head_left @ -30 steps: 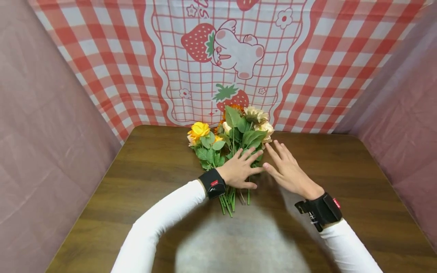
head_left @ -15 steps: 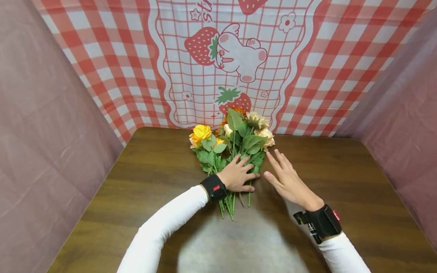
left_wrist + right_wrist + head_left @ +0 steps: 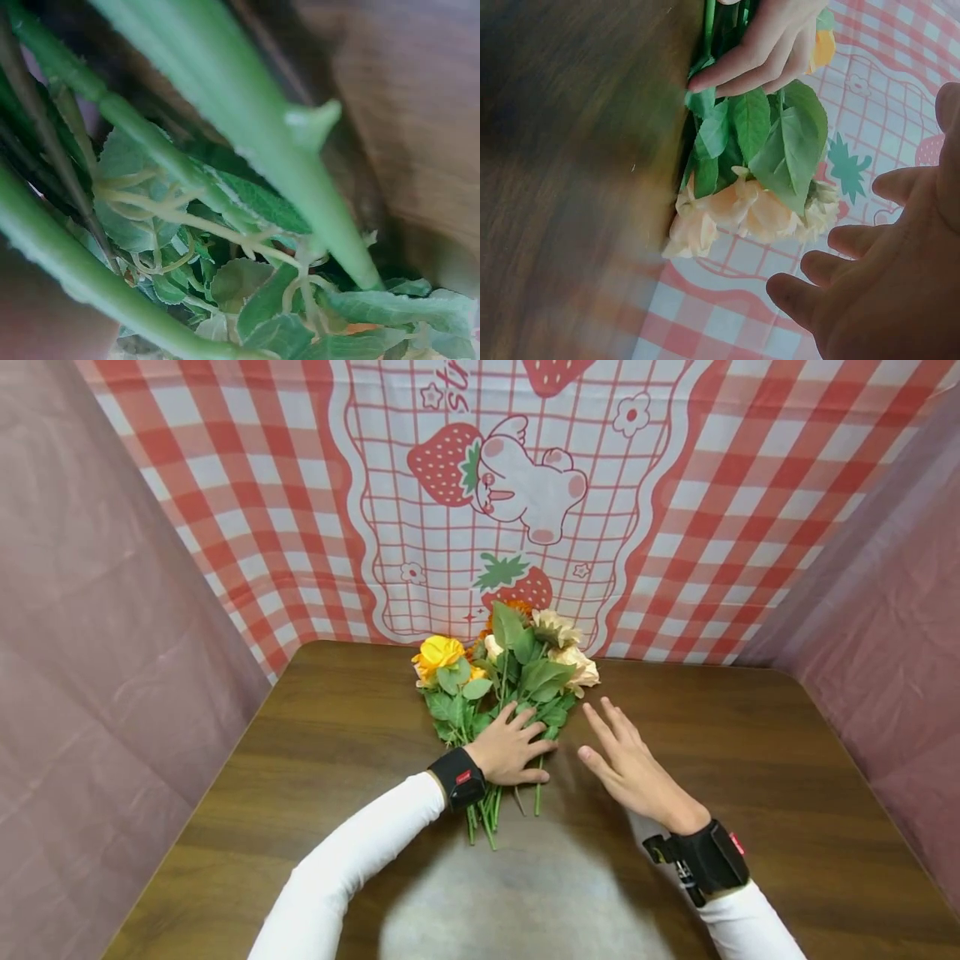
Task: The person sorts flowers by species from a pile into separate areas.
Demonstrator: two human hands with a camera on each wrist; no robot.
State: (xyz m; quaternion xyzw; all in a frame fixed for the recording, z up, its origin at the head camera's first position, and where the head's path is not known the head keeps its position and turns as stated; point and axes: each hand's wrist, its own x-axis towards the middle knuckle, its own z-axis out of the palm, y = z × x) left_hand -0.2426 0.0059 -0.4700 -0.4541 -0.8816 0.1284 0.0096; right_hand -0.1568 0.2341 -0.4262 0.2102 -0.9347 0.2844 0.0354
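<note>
A bunch of flowers lies on the table: a yellow rose [image 3: 438, 653] at its left, cream blooms [image 3: 576, 668] at its right, orange ones behind. My left hand [image 3: 512, 750] rests across the leafy green stems [image 3: 486, 820] with fingers spread and mostly straight. Close up in the left wrist view, a thick stem [image 3: 247, 112] with a thorn crosses over leaves. My right hand [image 3: 637, 777] hovers to the right of the bunch, apart from it, fingers extended and holding nothing. From the right wrist view, pale peach petals [image 3: 761, 214] hang past large leaves.
The brown wooden table [image 3: 315, 727] reaches back to a red-and-white checked cloth [image 3: 262, 510] with strawberry prints. Pinkish drapes [image 3: 97, 610] stand at both sides.
My left hand has shifted left and slightly toward me, and the bunch has moved a little left with it. The right hand has drawn back slightly, widening the gap between my hands.
</note>
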